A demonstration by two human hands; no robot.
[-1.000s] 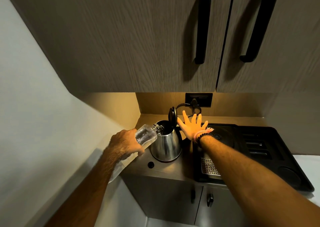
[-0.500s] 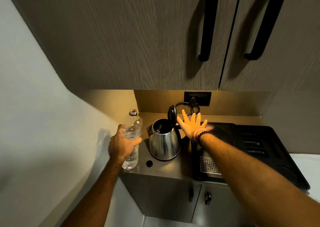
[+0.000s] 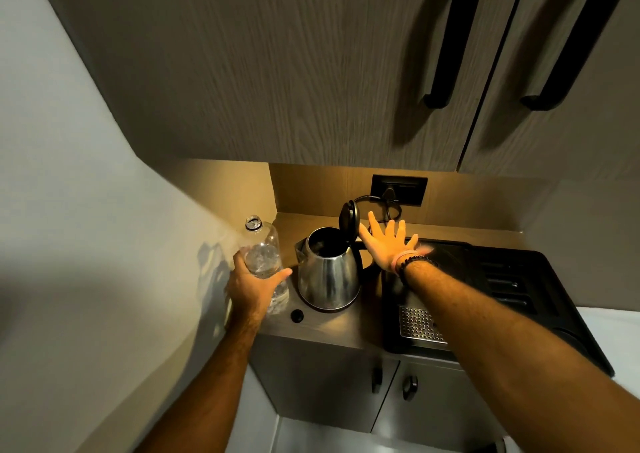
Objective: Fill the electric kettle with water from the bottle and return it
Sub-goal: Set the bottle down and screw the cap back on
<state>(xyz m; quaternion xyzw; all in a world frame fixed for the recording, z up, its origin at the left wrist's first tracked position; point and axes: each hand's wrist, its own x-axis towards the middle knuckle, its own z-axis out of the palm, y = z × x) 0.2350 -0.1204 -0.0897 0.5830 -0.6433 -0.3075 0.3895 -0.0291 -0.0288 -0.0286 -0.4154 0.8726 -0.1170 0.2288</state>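
The electric kettle is taken as the landmark. It is seated upright on its base on the counter, with its lid tipped up on the hinge at its rear right and its mouth left open.

The bottle is held upright just to the left of the kettle, long axis vertical, neck uncapped. It is gripped around its lower body by the left hand, fingers wrapped and thumb pointed toward the kettle. Whether its foot is resting on the counter cannot be told, since the hand covers it. A small black round object, possibly the cap, is seen in front of the kettle.

The right hand is held flat and empty, fingers spread, just right of the raised lid; contact with the lid cannot be confirmed.

The lid lies to the left of the right hand and is nearer to it than to the left hand. It is judged that closing would be done by a short leftward and downward push from the right hand. The bottle would be set down to the left of the kettle.
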